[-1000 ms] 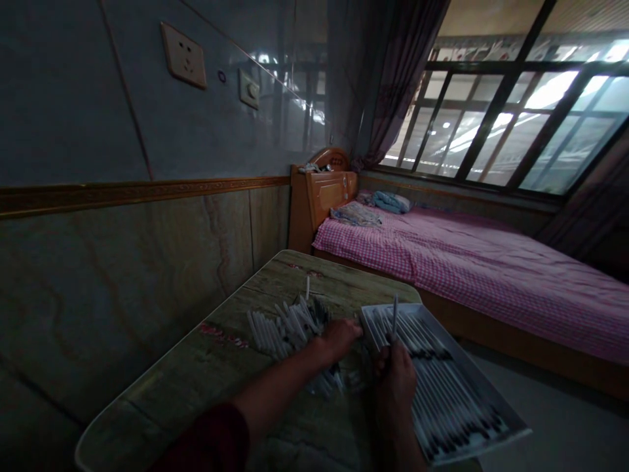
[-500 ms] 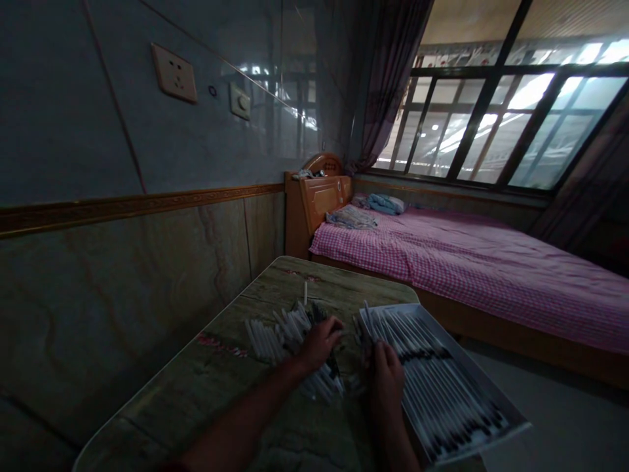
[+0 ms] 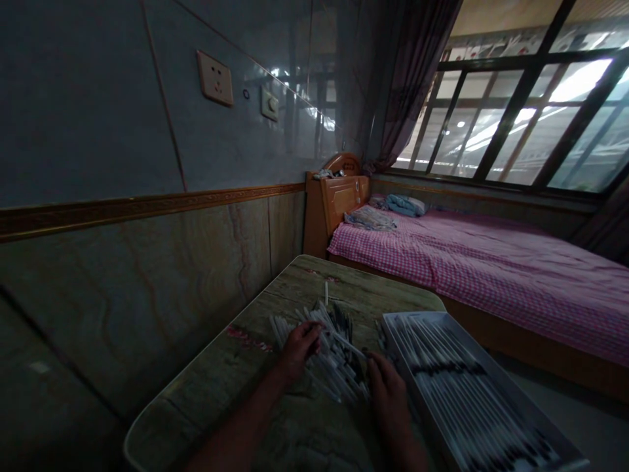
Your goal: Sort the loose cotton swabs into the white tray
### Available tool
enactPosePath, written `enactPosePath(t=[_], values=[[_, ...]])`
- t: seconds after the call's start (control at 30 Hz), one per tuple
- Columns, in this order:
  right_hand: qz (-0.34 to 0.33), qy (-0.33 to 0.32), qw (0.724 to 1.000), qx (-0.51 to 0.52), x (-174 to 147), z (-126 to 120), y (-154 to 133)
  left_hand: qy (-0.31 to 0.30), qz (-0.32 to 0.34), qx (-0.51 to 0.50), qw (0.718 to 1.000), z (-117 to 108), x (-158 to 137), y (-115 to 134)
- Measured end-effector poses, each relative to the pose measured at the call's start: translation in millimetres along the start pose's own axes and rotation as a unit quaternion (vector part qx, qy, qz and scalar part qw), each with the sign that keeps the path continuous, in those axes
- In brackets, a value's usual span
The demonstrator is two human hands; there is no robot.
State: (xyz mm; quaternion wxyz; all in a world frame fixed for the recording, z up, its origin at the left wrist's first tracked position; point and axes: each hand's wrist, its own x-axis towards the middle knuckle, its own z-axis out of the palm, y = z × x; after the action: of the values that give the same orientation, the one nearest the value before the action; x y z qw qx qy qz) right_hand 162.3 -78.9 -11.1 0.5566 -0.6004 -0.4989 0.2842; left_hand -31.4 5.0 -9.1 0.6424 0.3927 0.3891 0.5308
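"Where's the thin, whitish, pen-like stick (image 3: 351, 344)?"

"Up over the table, between the two hands. The right hand (image 3: 387, 383) pinches its near end. The left hand (image 3: 299, 346) has curled fingers by the far end, but I can't tell if they touch it."

"What's in the way?"

"A messy heap of pale, shiny, thin tubes (image 3: 328, 375) lies right under the stick (some look see-through, like plastic). The left hand hides part of it. One short white stick (image 3: 326, 293) lies alone past the heap."

"And beside the right hand?"

"A shallow white box with straight sides (image 3: 497, 377). Long pale sticks with dark bits (image 3: 466, 400) lie in it side by side."

"What's under it all?"

"A greenish-brown table with round corners and a streaky top (image 3: 216, 393). Behind it is a bed with a wrinkly pink checked cloth (image 3: 472, 262) and a shiny orange-brown wooden headboard (image 3: 339, 196). A streaky stone-look wall (image 3: 196, 255) runs along the left."
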Motion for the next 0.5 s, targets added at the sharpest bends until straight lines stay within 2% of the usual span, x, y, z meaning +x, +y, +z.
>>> enactPosePath(t=[0.33,0.5], values=[[-0.051,-0.009,0.998,-0.040,0.0,0.8,9.6,-0.019,0.010,0.072,0.997,1.5,-2.3,7.6],[-0.082,-0.026,0.995,-0.055,-1.3,2.7,13.0,-0.023,0.014,0.071,0.997,3.6,-6.3,10.9]])
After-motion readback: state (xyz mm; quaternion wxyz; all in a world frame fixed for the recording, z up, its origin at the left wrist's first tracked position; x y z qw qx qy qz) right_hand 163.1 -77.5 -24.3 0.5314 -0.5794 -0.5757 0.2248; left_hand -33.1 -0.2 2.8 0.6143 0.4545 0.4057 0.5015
